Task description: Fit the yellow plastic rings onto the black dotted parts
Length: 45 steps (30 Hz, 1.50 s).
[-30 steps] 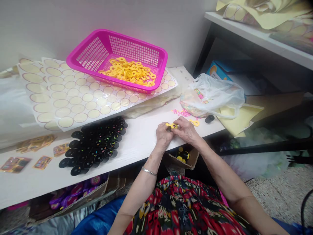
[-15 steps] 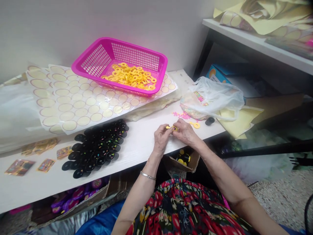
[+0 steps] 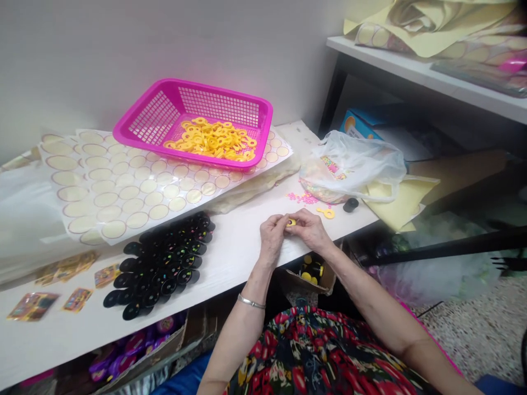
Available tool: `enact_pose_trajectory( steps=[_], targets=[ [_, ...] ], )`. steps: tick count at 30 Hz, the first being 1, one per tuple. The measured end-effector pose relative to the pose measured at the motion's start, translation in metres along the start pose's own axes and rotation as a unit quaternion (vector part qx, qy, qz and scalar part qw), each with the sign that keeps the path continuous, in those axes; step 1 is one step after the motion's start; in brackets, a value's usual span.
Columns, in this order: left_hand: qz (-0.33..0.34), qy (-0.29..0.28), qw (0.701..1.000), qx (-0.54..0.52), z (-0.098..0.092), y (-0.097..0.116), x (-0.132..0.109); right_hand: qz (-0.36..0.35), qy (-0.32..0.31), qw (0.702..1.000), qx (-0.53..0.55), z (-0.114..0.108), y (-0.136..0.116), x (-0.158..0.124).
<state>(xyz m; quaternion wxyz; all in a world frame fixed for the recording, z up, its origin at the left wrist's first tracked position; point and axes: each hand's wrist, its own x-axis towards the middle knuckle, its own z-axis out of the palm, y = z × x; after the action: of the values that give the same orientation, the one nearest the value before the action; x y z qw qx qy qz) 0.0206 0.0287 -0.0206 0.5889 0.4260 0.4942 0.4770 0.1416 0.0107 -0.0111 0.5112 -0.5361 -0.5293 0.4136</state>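
A small yellow plastic piece with a dark spot shows between my fingertips; most of it is covered. My left hand pinches it from one side, and my right hand closes on it from the other. Beyond my right hand lie a loose yellow ring-ended piece, a black cylinder and scattered pink beads. To the left stand rows of black round containers with coloured bits in them. Below my hands, an open carton holds yellow-capped black containers.
A pink basket of yellow ring-ended pieces rests on round-sticker sheets. A clear bag of beads sits at the right. Printed cards lie at far left. A raised shelf overhangs the right side.
My two hands have come closer together. The yellow piece that stuck out from my left fingers is now mostly hidden. The whole view has shifted slightly.
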Motion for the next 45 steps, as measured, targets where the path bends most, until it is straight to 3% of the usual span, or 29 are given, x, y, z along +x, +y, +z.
enact_pose_trajectory(
  steps=[3,7,10,19,24,31,37,45],
  targets=[
    [0.029,0.013,0.999,0.042,0.002,-0.002,0.002,0.051,0.001,0.996,0.072,0.003,0.001,-0.001],
    [0.056,0.025,0.995,0.081,0.002,-0.005,0.002,0.16,0.027,0.967,0.195,0.01,0.004,0.0],
    [0.064,0.03,0.993,0.091,0.002,-0.006,0.0,0.18,0.058,0.962,0.197,0.015,0.003,0.001],
    [0.016,0.07,0.996,0.052,0.012,-0.007,-0.004,0.261,0.06,0.944,0.194,0.019,-0.002,0.003],
    [0.005,0.083,0.994,0.071,0.012,-0.011,0.003,0.253,0.077,0.95,0.168,0.023,0.0,0.006],
    [-0.043,0.07,0.997,0.007,0.008,0.001,0.001,0.249,0.043,0.945,0.206,0.023,0.0,0.002],
    [0.004,-0.006,0.998,-0.067,0.001,0.005,-0.016,0.212,0.038,0.945,0.246,0.019,0.002,-0.004],
    [0.005,0.026,0.991,-0.128,0.009,0.004,-0.027,0.226,0.023,0.909,0.35,0.013,-0.011,-0.018]
  ],
)
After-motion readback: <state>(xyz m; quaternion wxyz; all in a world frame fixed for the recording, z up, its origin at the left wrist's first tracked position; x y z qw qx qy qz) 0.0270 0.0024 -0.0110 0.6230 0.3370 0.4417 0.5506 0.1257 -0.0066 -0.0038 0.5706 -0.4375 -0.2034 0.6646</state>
